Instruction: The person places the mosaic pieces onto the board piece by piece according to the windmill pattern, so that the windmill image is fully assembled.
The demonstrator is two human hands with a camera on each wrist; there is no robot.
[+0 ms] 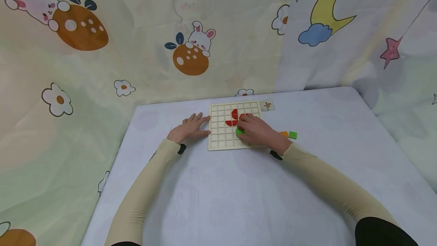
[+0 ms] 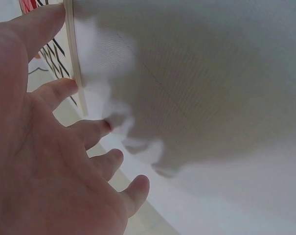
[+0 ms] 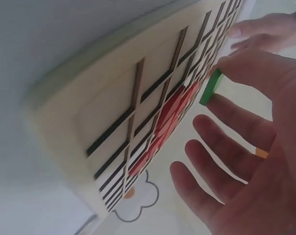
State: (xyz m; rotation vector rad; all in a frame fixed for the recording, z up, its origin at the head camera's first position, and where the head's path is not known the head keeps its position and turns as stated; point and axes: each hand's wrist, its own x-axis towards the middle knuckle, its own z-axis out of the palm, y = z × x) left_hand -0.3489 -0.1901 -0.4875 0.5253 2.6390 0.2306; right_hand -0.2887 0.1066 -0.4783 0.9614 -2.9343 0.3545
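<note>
A pale wooden grid board lies on the table with several red pieces set in its squares. Over the board, my right hand pinches a green tile between thumb and index finger, the other fingers loosely bent. That hand covers part of the red pieces and the board's right side. My left hand is spread at the board's left edge. In the left wrist view, the left thumb and index fingertips touch the board's side, and the remaining fingers reach out over the white cloth.
Right of the board lie an orange tile and another green tile. A small pattern card sits by the board's far right corner. The white-covered table backs onto a printed curtain.
</note>
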